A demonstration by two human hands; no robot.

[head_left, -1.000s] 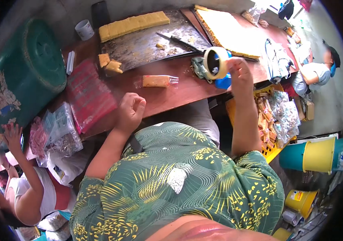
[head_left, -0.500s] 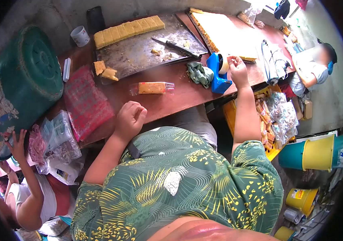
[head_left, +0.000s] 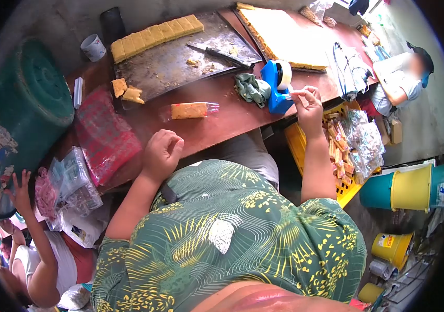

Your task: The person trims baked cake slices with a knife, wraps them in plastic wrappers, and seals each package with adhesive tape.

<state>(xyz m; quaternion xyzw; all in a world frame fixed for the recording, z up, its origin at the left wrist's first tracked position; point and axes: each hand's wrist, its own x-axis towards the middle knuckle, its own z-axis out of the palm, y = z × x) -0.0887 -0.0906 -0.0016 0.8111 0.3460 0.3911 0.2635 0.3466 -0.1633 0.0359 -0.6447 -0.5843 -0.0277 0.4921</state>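
Note:
My right hand (head_left: 309,106) is at the front of a blue tape dispenser (head_left: 278,91), with thumb and fingers pinched on the end of a strip of tape (head_left: 287,95). The tape roll (head_left: 284,74) sits in the dispenser. My left hand (head_left: 163,152) rests at the table's front edge, its fingers loosely curled and nothing visible in them. Just beyond it lies a bar of cake in a clear wrapper (head_left: 189,110), the wrapper's ends sticking out on both sides. A crumpled green cloth (head_left: 253,89) lies against the dispenser.
Behind is a baking tray (head_left: 167,73) with a row of cut cake (head_left: 157,37) and a knife (head_left: 221,55). A larger cake slab (head_left: 284,39) stands right. A yellow crate (head_left: 297,145) holds wrapped bars. A green tub (head_left: 34,104) and a co-worker's hand (head_left: 20,193) are left; another person sits right.
My right hand has come down from the tape roll to the dispenser's front edge, drawing tape with it. My left hand stays curled in place. The view has shifted slightly.

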